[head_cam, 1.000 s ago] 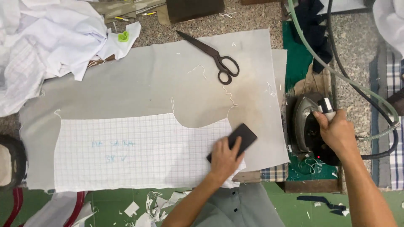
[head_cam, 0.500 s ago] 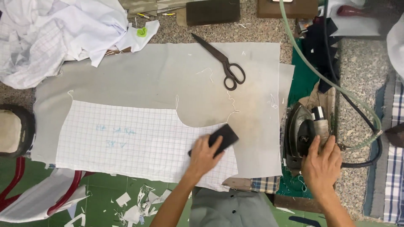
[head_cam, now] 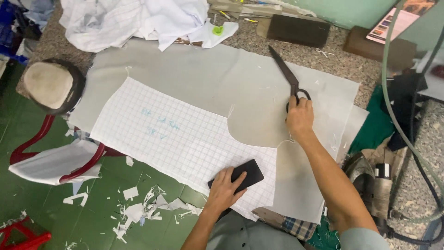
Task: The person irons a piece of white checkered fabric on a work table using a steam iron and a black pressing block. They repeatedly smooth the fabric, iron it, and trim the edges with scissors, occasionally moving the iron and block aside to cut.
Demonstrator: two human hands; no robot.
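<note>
One head-worn view looks steeply down, fairly near, over the table (head_cam: 333, 60); the far edge seems cropped.

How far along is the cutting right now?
Done: the gridded paper pattern lies flat on the grey fabric. In hand: the left hand presses a black block on the pattern; the right hand grips the scissors. Left: the fabric shows no cut along the pattern.

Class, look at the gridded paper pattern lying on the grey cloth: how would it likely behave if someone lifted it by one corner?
The paper pattern is probably light and floppy: it lies flat and thin over the grey cloth. It may slide easily, since the left hand presses a black block on it as a weight. Its edge overhanging the table would likely droop or crease.
</note>
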